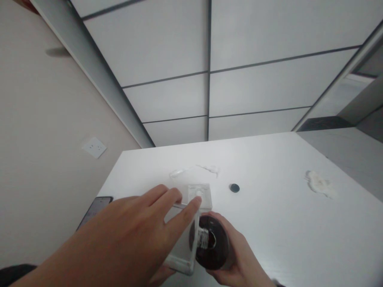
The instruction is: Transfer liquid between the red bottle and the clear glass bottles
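My left hand reaches in from the lower left, its fingers wrapped over a clear, thick-walled box. The box stands tilted, one wall close against the bottle's mouth; whether they touch I cannot tell. My right hand grips a dark brown bottle from its right side. That bottle's neck shows clear screw threads, with no cap on it. Just beyond the left index fingertip lies a clear square piece with a round middle. A small dark round cap rests on the white table.
Thin clear plastic pieces lie behind the square piece. A phone lies at the left table edge, partly behind my forearm. Toward the right is a white crumpled or powdery patch. White panelled doors stand behind the table; a wall socket is at left.
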A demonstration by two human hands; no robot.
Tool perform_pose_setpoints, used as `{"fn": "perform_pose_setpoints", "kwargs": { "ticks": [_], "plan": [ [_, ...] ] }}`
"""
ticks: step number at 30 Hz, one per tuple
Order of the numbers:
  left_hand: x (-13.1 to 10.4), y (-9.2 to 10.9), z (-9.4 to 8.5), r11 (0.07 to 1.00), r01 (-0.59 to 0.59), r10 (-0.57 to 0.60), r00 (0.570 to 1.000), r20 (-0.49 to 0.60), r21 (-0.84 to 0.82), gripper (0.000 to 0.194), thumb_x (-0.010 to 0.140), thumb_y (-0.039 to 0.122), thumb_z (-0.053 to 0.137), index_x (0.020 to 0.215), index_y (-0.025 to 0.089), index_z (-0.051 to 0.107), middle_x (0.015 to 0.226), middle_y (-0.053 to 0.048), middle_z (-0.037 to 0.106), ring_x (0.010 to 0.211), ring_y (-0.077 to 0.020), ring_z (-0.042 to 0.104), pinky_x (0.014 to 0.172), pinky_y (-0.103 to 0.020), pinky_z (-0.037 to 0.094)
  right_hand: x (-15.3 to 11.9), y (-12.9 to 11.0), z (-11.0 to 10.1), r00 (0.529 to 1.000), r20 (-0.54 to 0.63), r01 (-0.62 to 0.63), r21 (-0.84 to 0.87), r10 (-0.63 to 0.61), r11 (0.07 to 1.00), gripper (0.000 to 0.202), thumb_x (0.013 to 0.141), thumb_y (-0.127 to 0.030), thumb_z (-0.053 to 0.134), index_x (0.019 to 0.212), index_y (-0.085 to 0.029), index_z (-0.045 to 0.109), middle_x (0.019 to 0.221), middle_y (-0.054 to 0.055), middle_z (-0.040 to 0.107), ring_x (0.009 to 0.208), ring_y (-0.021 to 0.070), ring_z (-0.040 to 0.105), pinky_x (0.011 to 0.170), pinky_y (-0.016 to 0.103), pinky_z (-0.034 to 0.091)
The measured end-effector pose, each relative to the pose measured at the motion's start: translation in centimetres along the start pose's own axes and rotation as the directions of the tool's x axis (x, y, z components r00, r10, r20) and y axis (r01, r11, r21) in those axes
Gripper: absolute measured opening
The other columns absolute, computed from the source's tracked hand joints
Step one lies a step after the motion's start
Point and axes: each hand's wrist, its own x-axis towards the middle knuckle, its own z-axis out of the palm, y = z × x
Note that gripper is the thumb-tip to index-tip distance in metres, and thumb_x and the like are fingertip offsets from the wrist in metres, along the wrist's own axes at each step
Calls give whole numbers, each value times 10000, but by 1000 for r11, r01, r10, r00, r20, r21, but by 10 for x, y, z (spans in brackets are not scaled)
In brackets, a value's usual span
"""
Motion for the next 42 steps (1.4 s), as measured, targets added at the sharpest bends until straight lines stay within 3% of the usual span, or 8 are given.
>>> {"fn": "perform_pose_setpoints", "kwargs": {
  "ticks": [4,11,22,34,42],
  "plan": [
    [1,-4,6,999,-35,34,999,-25,-17,903,842,189,771,1662,371,441,1408,-120,730,1247,-344,714,928,-396,644,1,-2,1,1000,-6,-1,15,1,1000,809,786,-272,816,1528,-307,497,1489,114,683,1317,343,694,1123,471,571],
    [-3,-4,10,998,-68,68,993,-94,-3,911,824,183,731,1667,355,432,1434,-128,721,1307,-373,681,1035,-482,613,2,-2,1,1000,11,-23,13,23,1000,809,785,-283,824,1525,-294,497,1495,130,672,1335,368,678,1150,516,543],
    [-2,-5,11,996,-80,82,993,-84,25,929,834,205,754,1686,333,407,1437,-135,723,1315,-376,682,1078,-505,592,-1,2,2,999,30,-39,61,37,997,820,791,-281,826,1538,-330,489,1511,106,654,1353,358,657,1168,534,515],
    [4,1,-1,988,-101,108,993,-50,116,859,809,195,750,1623,308,499,1347,-132,752,1183,-350,710,959,-463,627,-4,6,1,999,20,-52,79,51,996,888,776,-270,844,1563,-398,454,1541,66,633,1371,355,640,1190,558,486],
    [6,10,-11,978,-67,74,997,-25,200,797,872,247,763,1624,305,507,1308,-123,767,1184,-324,712,992,-434,617,-2,2,0,999,25,-39,74,37,997,861,791,-266,818,1559,-409,457,1521,49,648,1340,330,662,1165,517,512]
  ]
}}
